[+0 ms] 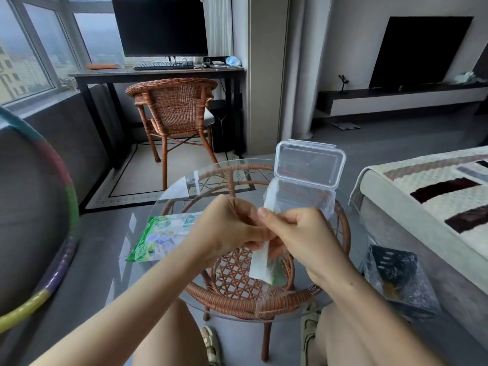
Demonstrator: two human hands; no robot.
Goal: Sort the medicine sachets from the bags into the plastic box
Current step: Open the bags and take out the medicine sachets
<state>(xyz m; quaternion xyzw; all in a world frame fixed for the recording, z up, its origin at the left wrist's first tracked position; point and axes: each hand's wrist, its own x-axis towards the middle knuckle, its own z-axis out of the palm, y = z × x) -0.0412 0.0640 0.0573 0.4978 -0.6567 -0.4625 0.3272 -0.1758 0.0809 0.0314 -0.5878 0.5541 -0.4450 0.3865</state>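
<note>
A small white-and-clear plastic bag with green print [260, 262] is hanging at the centre of the frame, above a round glass-topped rattan table [174, 191], as a person is pinching its upper edge between both hands. The left hand [227, 228] is curling its fingers round the bag's left side and the right hand [303, 233] is gripping the right side, thumb raised, apparently pulling the mouth apart; whether it is already open cannot be told.

Just behind the hands, right of centre, a clear rectangular plastic box [327, 204] is standing on the glass with its hinged lid [309, 165] tipped upright. Only the rattan beneath is showing through its walls, so no sachets appear to be lying in it. A second, larger green-and-white printed bag [161, 236] is lying flat on the glass left of the hands, untouched.

By this showing the sorting is only beginning: opening the bags, emptying them and filling the box all seem to be waiting.

A woven rattan chair [174, 107] is facing a desk at the upper left, and a black slotted crate wrapped in clear plastic [396, 276] is sitting at the lower right.
</note>
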